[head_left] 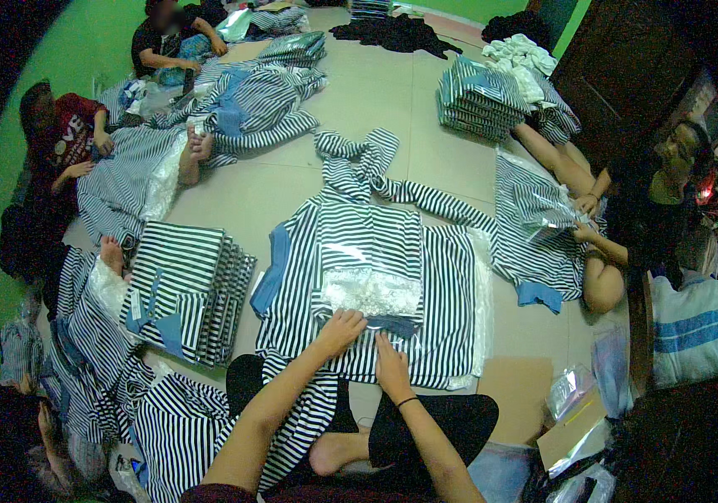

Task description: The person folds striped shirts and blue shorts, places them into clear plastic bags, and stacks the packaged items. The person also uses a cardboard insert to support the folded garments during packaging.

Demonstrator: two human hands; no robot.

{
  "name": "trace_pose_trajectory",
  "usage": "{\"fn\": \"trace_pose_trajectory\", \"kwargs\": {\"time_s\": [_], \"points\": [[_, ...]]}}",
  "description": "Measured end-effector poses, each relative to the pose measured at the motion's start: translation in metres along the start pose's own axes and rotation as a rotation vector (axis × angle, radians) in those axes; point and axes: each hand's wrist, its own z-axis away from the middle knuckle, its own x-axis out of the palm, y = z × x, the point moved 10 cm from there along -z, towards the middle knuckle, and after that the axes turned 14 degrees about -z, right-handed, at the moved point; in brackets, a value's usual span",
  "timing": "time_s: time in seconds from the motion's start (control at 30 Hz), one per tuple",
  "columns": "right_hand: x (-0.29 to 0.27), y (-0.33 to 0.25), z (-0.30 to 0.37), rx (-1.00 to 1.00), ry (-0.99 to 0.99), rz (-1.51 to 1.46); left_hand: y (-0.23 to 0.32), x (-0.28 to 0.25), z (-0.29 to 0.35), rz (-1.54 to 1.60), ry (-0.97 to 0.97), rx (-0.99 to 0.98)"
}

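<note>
A folded black-and-white striped shirt (371,239) lies in a clear plastic bag (367,289) in front of me, with white lace and a blue edge showing at its near end. My left hand (342,329) is closed on the bag's near edge, fingers bent and bunched. Beside it, my right hand (391,362) pinches the same edge closer to me. Under the bag, another striped garment (451,293) with blue and white lace borders is spread out flat. A long-sleeved striped piece (359,168) extends beyond the bag's far end.
A stack of folded striped garments (178,285) stands to the left, another stack (480,96) at the far right. Co-workers sit around with striped clothes, one person (652,193) on the right. Cardboard (516,394) and plastic packets (572,390) lie near right. Striped cloth (183,427) covers my lap's left side.
</note>
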Motion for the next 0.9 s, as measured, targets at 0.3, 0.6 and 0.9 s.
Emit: {"fn": "trace_pose_trajectory", "kwargs": {"time_s": [0.3, 0.6, 0.9], "points": [[0.026, -0.017, -0.033, -0.056, -0.053, -0.347, -0.024, -0.045, -0.005, 0.348, 0.262, -0.160], [0.013, -0.006, -0.090, -0.248, 0.070, 0.184, -0.017, -0.048, 0.015, 0.399, 0.292, -0.404], [0.031, -0.010, -0.086, -0.332, -0.016, 0.324, 0.053, 0.009, 0.040, 0.365, -0.203, -0.249]]}}
